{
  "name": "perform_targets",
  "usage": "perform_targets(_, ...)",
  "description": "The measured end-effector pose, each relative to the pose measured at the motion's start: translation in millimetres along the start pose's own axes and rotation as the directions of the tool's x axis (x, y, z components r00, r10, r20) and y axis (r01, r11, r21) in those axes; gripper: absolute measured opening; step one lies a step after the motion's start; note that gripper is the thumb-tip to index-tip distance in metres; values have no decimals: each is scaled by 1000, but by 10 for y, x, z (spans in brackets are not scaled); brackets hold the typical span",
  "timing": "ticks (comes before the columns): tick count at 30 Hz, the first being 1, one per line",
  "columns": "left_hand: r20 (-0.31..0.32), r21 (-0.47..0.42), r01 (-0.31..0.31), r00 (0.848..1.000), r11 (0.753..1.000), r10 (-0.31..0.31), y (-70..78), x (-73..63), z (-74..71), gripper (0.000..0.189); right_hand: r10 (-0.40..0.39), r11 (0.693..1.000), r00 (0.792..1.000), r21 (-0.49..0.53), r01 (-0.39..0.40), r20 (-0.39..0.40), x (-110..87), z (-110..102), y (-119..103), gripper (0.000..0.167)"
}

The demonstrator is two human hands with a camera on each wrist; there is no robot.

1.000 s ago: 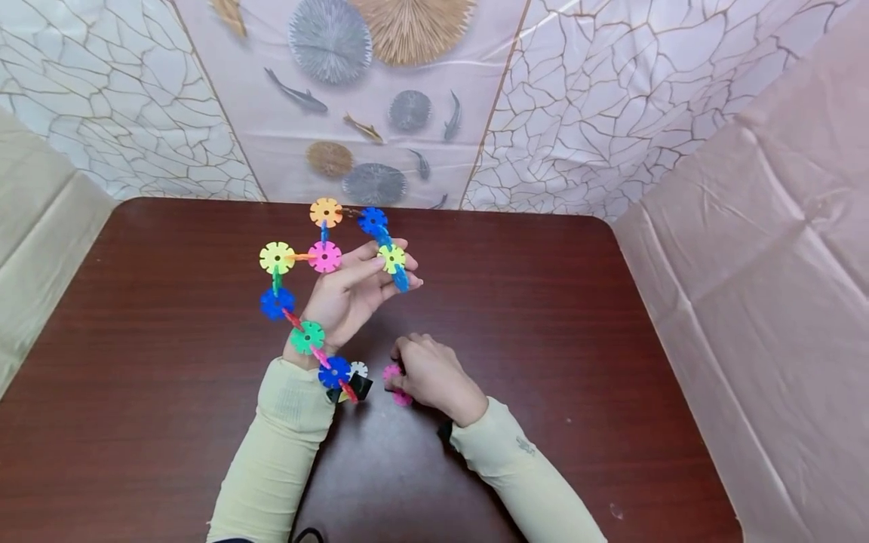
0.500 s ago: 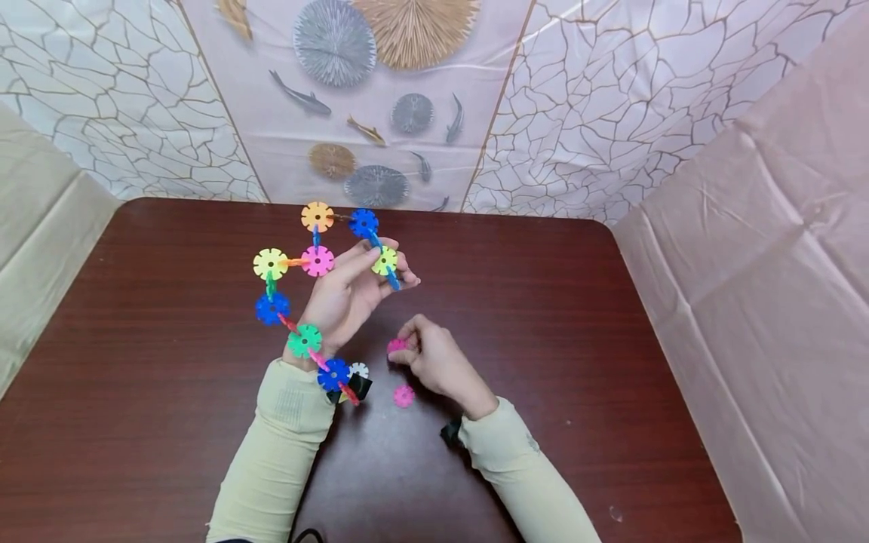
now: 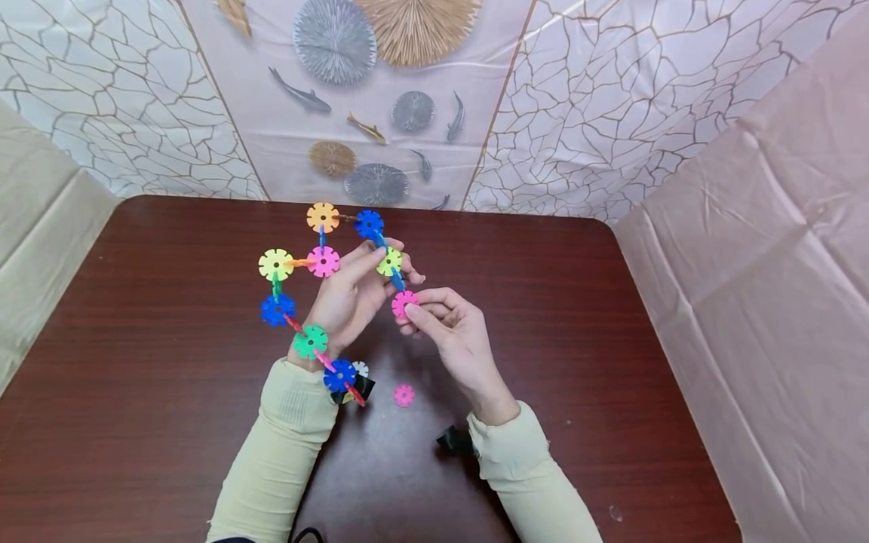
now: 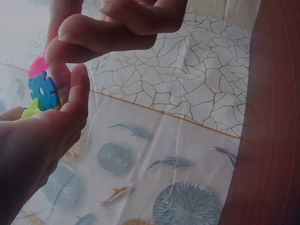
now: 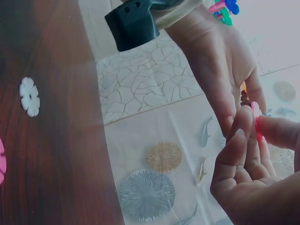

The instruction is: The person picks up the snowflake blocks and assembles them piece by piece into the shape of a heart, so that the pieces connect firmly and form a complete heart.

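My left hand [image 3: 349,302] pinches a yellow notched disc [image 3: 390,262] near one end of a chain of interlocking snowflake discs. The chain bends back over the palm and forearm through an orange disc [image 3: 322,217], a green disc [image 3: 311,342] and a blue disc [image 3: 339,375]. Between thumb and fingers, my right hand [image 3: 462,332] pinches a pink disc [image 3: 405,305]. That pink disc meets the blue end disc [image 4: 43,92] just beyond the left fingertips. In the right wrist view the pink disc [image 5: 256,119] is partly covered by fingers.
One loose pink disc [image 3: 403,396] lies on the brown table [image 3: 577,339]. A white disc [image 5: 29,97] lies on it too, partly behind the chain in the head view. Black wrist camera mounts [image 3: 453,442] sit at both wrists. Patterned cloth hangs along the table's back edge.
My right hand has lifted one pink disc from the table and carried it up to the chain's blue end. The left hand stays nearly in place, still holding the chain.
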State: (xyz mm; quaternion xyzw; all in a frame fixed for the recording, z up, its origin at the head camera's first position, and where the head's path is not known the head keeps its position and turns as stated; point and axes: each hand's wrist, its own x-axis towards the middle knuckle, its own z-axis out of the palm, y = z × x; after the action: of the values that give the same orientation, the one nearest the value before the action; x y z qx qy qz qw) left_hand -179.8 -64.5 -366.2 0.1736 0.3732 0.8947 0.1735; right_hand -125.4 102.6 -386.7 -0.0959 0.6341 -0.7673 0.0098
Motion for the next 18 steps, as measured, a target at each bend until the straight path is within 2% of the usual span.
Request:
perform_targets(4, 0, -9, -2, 1000, 1000, 2, 2, 4, 3, 23, 1, 999, 1000, 33, 0, -20, 11, 28, -4, 23)
perform_targets(11, 13, -33, 6, 1000, 999, -5, -16, 5, 8, 24, 15, 1000, 999, 18, -14, -39, 18, 27, -8, 22)
perform_targets(15, 17, -11, 16, 1000, 1000, -16, -26, 6, 22, 23, 8, 1000, 999, 30, -6, -50, 19, 34, -22, 22)
perform_targets(18, 37, 35, -3, 999, 999, 2, -29, 9, 17, 21, 7, 999, 998, 41, -5, -55, 19, 40, -21, 22)
